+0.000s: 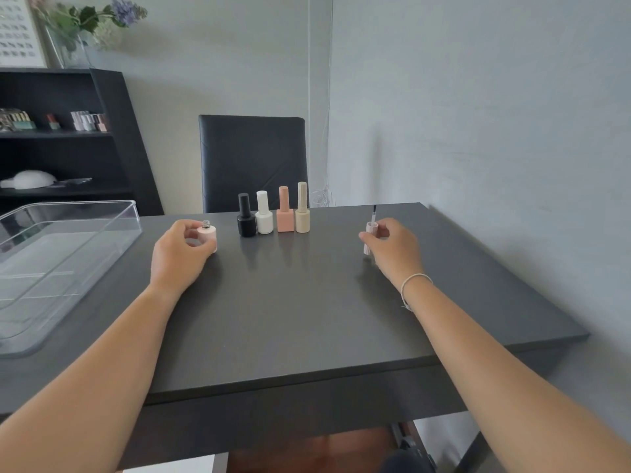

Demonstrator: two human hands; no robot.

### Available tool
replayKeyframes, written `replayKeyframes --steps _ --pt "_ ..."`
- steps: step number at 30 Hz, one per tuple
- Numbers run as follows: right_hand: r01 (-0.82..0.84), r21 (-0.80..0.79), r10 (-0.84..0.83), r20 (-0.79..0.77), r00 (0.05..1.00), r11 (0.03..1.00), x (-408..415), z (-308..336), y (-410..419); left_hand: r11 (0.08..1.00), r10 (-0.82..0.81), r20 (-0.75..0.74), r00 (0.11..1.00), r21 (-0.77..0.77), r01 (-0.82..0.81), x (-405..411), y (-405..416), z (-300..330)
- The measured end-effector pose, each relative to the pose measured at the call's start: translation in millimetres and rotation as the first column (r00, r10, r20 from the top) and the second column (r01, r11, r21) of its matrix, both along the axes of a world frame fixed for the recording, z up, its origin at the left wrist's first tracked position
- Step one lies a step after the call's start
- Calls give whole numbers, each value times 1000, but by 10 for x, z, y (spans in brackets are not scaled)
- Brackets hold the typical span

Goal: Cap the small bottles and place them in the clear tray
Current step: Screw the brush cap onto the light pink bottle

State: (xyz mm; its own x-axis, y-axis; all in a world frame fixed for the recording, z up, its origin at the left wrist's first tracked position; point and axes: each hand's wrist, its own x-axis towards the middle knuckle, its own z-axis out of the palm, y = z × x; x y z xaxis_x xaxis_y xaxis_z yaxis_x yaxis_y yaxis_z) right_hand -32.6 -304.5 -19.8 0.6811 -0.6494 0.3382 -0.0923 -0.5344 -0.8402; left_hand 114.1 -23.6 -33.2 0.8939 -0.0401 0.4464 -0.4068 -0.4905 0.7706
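With my left hand curled around the open pale pink bottle on the surface, I'd turn the brush cap pinched in my right hand's fingers, seemingly brush-up, then thread it squarely.

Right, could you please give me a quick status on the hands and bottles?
Left hand gripping uncapped pale pink bottle. Right hand holding pink brush cap. Clear plastic tray empty. Nothing in the way.
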Motion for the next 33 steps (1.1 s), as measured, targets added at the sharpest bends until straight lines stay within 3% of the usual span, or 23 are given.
replayKeyframes --steps 12,23,33 --pt "-328 -56 331 47 943 943 427 75 650 971 -212 44 976 -107 215 -282 -159 123" --pt "-512 -79 516 35 856 855 628 92 844 947 -304 70 950 -88 310 -344 -270 114" --pt "-498 136 452 269 850 856 526 249 721 946 -313 105 944 -52 319 -358 -284 110"
